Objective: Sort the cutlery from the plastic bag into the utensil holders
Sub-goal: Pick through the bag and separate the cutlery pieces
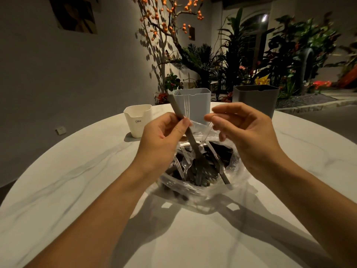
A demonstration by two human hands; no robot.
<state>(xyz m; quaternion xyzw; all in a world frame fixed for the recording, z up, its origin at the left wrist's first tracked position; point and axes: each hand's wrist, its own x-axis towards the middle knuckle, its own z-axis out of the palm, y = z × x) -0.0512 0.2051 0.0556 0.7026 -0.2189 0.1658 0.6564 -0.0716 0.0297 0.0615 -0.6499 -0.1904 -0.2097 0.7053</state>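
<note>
— Where now? Grey fork [190, 140] pinched by left hand [164, 138], head down in plastic bag [201, 171]. Clear piece, maybe a fork, in right hand [245, 130] fingertips.
— Handling? Probably light, stiff, slippery; best held mid-handle.

holders [192, 105] behind bag [199, 182], sides open

Two bare forearms in view, entering from the bottom corners. No sleeves visible on either arm up to the frame edge. Left hand [164, 138] and right hand [245, 130]: bare, no gloves, rings, watch or wrist straps visible. Fingernails short and unpainted, as far as the dim warm light lets me tell; left thumbnail is the clearest one. Wide-angle lens stretches the forearms toward the lower edge, so they look thicker there. Upper arms, torso and clothing out of frame.
</note>
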